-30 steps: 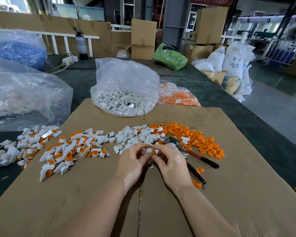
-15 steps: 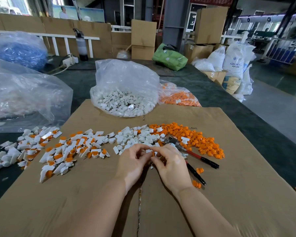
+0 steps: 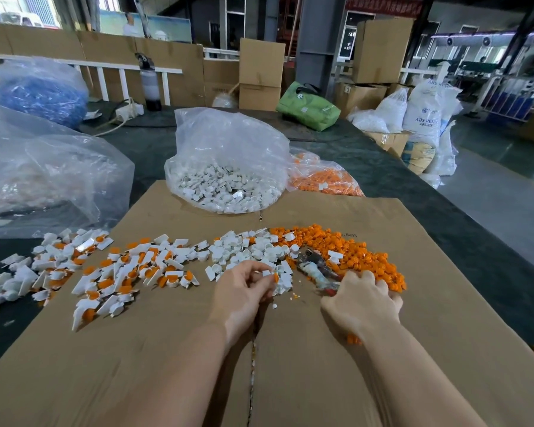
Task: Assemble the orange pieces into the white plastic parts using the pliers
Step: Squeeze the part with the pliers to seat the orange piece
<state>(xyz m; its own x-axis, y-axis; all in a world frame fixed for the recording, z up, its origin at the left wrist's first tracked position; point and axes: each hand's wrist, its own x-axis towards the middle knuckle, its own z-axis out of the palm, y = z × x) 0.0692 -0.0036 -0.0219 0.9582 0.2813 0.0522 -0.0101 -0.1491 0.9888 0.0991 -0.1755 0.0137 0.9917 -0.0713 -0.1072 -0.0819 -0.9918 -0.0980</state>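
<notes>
Landmark: cardboard sheet (image 3: pixel 413 349).
Left hand (image 3: pixel 244 291): mid-sheet, pinches a white part with an orange piece (image 3: pixel 275 277).
Pliers (image 3: pixel 316 271): right of it, long axis diagonal, head pointing up-left.
Right hand (image 3: pixel 363 303): curled over the pliers' handles; a second ago it met the left hand.

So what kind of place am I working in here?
Most likely a factory or warehouse floor doing manual assembly. Clear bags of bulk white parts and orange pieces sit on the bench, stacked cardboard boxes stand behind, and white resin sacks line the aisle.
</notes>
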